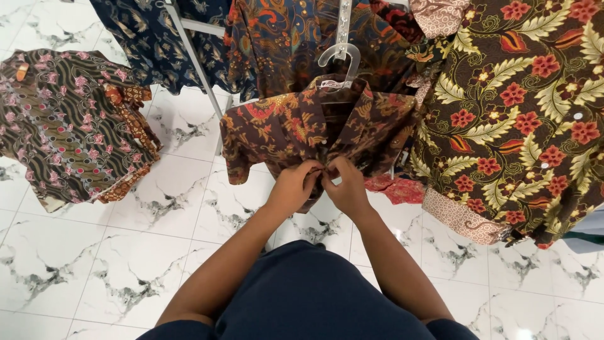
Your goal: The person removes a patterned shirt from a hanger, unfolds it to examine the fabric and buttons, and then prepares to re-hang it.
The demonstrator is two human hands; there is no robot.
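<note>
- White marble-patterned floor tiles (pixel 157 208) with grey veins run under everything, seen from above.
- Hanging in the middle is a small brown patterned shirt (pixel 296 123) on a clear plastic hanger (pixel 340 60), its short sleeves spread to either side.
- At the shirt's front placket, the left hand (pixel 294 186) and the right hand (pixel 346 186) meet, fingertips nearly touching each other.
- Both hands are pinched closed on the shirt's front edges, low on the placket; whether a button sits between the fingers is hidden.
- Just right of it hangs a larger dark shirt with red flowers and pale leaves (pixel 522 113), its sleeve cuff near the right forearm.
- Behind, more dark patterned shirts (pixel 277 38) hang along a white metal rack (pixel 195 56).
- Well apart at the left, a pile of folded patterned shirts (pixel 69 119) with pink flowers lies on the floor.
- A scrap of red cloth (pixel 393 187) shows beneath the brown shirt, beside the right hand.
- Dark blue clothing (pixel 314 296) of the person fills the bottom edge.
</note>
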